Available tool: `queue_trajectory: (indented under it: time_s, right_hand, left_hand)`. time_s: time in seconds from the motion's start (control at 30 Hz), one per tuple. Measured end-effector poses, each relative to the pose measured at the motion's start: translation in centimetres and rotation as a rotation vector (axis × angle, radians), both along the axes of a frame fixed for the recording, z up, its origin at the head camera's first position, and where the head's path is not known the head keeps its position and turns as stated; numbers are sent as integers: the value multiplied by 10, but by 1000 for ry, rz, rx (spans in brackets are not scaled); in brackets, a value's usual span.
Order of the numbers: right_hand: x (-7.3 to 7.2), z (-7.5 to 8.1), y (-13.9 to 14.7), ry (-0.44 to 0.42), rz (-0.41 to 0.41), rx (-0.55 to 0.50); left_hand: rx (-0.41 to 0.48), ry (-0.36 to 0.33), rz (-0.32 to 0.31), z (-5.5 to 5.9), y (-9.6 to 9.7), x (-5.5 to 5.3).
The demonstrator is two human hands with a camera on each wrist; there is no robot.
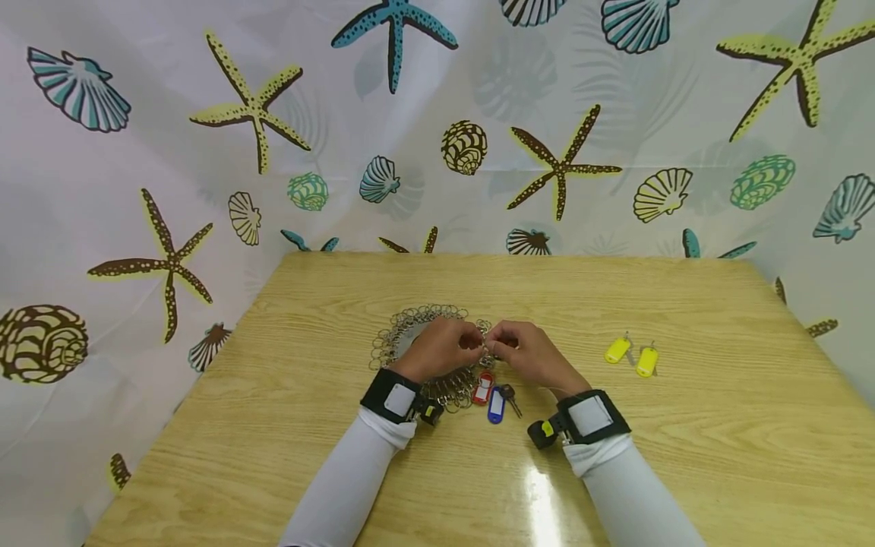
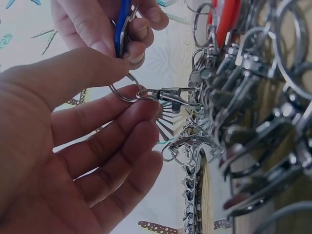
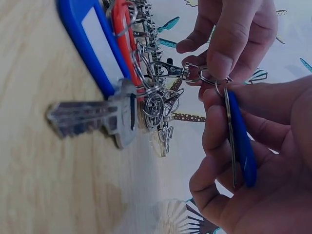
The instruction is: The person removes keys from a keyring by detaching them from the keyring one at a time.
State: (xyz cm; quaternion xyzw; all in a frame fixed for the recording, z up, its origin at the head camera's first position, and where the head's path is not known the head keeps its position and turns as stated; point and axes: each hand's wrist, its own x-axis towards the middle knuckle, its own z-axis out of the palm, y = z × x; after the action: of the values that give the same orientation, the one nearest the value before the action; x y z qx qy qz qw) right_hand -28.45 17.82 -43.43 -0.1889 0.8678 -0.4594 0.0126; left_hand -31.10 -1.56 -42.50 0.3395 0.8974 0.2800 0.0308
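Blue tag [image 3: 242, 139]: lifted off the table [image 1: 273, 463], in the right hand [image 1: 533, 353]; in the right wrist view, long axis running from the ring end near the left fingertips back down towards the right palm.
Flat metal piece [image 3: 230, 131]: edge-on alongside the blue tag, nearly parallel; probably a key, too thin at this angle for certainty.
Right fingers: pinching, thumb against bent forefinger, at the tag's ring end; curled loosely below.
Left hand [image 1: 440, 346]: pinching a split ring [image 2: 123, 99] between thumb and forefinger; loosely bent in the other fingers.
Split ring to tag: just beside the tag's small loop [image 3: 219, 87], between the two pinches; linked or merely touching, cannot tell.
Clasp [image 2: 169, 95]: joined to the split ring, on the side away from the tag, pointing towards the crowd of clasps; hooked into it or free, cannot tell.
Nearer hand: right for the blue tag, left for the split ring; near-meeting at the fingertips.
Crowd of clasps [image 1: 447, 393]: spread in a round about a grey disc [image 1: 409, 336], partly beneath the left hand.
Beside the crowd: red tag [image 1: 483, 388], second blue tag [image 1: 496, 405] and loose-lying key [image 3: 85, 116], on the near side.
Yellow tags [image 1: 617, 350]: well to the right, out of the way.
In the way: mainly the crowding fingertips, likely hiding the join.
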Motion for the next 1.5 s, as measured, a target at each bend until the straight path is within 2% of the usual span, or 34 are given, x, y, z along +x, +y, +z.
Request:
queue_trajectory:
  time_s: [0.27, 0.63, 0.73, 1.0, 1.13, 1.33, 1.5]
  right_hand:
    - [1, 1, -2, -13, -24, 54]
    - [0, 1, -1, 8, -52, 62]
    - [0, 0, -1, 14, -53, 58]
    - [0, 0, 0, 30, -5, 33]
    - [0, 1, -1, 39, -1, 32]
    - [0, 1, -1, 51, -12, 44]
    - [0, 0, -1, 43, -30, 51]
  left_hand:
    - [11, 20, -23, 0, -1, 2]
    - [1, -15, -37, 1, 1, 0]
    - [6, -28, -16, 0, 1, 0]
    - [-43, 16, 69, 0, 1, 1]
    - [-50, 24, 54, -1, 1, 0]
    - [-37, 56, -1, -1, 1, -2]
    - [-33, 41, -21, -1, 1, -2]
